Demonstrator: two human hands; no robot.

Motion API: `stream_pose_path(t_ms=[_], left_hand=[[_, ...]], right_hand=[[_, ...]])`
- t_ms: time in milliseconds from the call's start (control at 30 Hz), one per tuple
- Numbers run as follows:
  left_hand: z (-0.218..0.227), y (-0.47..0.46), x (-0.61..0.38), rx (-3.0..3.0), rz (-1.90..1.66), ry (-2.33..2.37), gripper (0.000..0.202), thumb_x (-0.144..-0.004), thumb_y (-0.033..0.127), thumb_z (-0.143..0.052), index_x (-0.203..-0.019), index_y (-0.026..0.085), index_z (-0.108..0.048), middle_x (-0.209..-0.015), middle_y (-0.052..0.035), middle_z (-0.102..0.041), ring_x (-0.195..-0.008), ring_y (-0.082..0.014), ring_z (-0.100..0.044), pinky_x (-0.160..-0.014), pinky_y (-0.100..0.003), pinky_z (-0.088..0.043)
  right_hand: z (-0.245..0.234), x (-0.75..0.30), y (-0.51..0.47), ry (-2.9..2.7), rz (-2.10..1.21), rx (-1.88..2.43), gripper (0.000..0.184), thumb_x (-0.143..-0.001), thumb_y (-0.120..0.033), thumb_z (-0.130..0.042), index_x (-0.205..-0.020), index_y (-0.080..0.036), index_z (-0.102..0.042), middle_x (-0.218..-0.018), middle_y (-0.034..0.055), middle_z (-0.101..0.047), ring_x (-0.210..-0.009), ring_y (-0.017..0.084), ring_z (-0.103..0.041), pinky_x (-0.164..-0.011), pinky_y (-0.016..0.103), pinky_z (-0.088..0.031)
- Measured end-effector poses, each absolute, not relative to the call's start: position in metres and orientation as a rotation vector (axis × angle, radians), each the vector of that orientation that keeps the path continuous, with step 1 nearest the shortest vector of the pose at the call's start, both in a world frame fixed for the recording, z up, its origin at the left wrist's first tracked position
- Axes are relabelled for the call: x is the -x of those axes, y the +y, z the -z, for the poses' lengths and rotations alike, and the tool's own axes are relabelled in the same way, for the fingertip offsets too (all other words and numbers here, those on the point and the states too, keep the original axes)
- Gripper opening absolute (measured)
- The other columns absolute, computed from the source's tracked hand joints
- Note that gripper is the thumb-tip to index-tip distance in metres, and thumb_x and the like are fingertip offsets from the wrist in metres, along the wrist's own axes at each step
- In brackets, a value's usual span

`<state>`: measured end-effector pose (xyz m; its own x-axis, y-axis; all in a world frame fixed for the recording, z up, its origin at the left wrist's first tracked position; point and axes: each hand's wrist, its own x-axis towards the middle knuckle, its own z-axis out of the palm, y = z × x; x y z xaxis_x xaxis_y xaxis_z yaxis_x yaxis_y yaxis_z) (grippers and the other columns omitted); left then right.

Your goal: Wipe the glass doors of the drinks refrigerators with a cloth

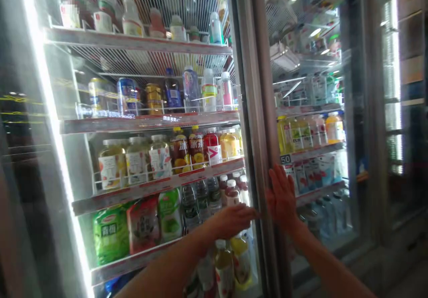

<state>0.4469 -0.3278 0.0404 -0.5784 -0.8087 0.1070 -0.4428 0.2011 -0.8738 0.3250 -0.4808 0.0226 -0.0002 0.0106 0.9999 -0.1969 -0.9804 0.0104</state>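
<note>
I stand before a glass-door drinks fridge (150, 124) lit from inside. My left hand (232, 220) reaches across the door glass at the height of the lower shelves, fingers stretched out flat toward the door's right edge, holding nothing. My right hand (282, 197) lies open and flat, fingers up, against the metal door frame (259, 111) between two fridge doors. Water bottles (200, 197) and small red-labelled bottles (232, 191) stand on the shelf just behind my left hand.
Shelves hold cans (129, 95), juice bottles (187, 149), jars (137, 160) and green and red pouches (112, 233). A second fridge door (310, 133) to the right shows more bottles and cartons. A bright light strip (50, 133) runs down the left edge.
</note>
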Motion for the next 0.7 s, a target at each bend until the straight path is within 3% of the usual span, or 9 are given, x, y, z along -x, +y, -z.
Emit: stream_pose_path(t_ms=[200,267,433,600,700], left_hand=[[-0.142,-0.335,-0.459,1.604,1.776,1.810,0.036,-0.087,0.019,-0.039,-0.122,0.017,-0.049,-0.140,-0.0038,-0.041,-0.132,-0.0221,-0.031,-0.106,-0.043,-0.027],[-0.151,-0.335,-0.457,1.627,1.855,1.763,0.035,-0.088,0.019,-0.038,-0.121,0.017,-0.049,-0.139,-0.0040,-0.042,-0.131,-0.0230,-0.032,-0.106,-0.044,-0.027],[-0.153,-0.330,-0.454,1.229,1.509,1.968,0.031,-0.086,0.024,-0.042,-0.115,0.022,-0.054,-0.138,0.0010,-0.044,-0.131,-0.0168,-0.033,-0.109,-0.035,-0.026],[-0.207,-0.333,-0.463,1.810,2.033,1.657,0.040,-0.090,0.017,-0.031,-0.128,0.017,-0.044,-0.142,-0.0050,-0.038,-0.134,-0.0213,-0.026,-0.108,-0.043,-0.025],[-0.208,-0.336,-0.462,1.728,1.997,1.693,0.038,-0.090,0.019,-0.032,-0.125,0.018,-0.048,-0.141,-0.0042,-0.039,-0.134,-0.0214,-0.026,-0.108,-0.043,-0.024]], right_hand=[[-0.045,-0.337,-0.473,-0.125,-2.165,-2.086,0.060,-0.087,-0.021,-0.035,-0.144,-0.023,-0.014,-0.147,0.0085,-0.024,-0.135,0.024,-0.022,-0.108,0.050,-0.023],[-0.053,-0.341,-0.469,-0.101,-2.186,-2.072,0.060,-0.088,-0.022,-0.034,-0.144,-0.023,-0.013,-0.148,0.0079,-0.024,-0.136,0.024,-0.022,-0.108,0.049,-0.023],[-0.069,-0.344,-0.466,-0.076,-2.185,-2.054,0.060,-0.088,-0.021,-0.035,-0.144,-0.023,-0.012,-0.147,0.0076,-0.025,-0.136,0.024,-0.022,-0.108,0.048,-0.023],[-0.087,-0.346,-0.468,-0.081,-2.224,-2.024,0.059,-0.089,-0.022,-0.033,-0.144,-0.025,-0.011,-0.147,0.0073,-0.025,-0.136,0.024,-0.022,-0.107,0.050,-0.024],[-0.096,-0.347,-0.466,-0.072,-2.240,-1.996,0.059,-0.089,-0.022,-0.033,-0.144,-0.025,-0.011,-0.147,0.0073,-0.025,-0.135,0.024,-0.023,-0.107,0.049,-0.026]])
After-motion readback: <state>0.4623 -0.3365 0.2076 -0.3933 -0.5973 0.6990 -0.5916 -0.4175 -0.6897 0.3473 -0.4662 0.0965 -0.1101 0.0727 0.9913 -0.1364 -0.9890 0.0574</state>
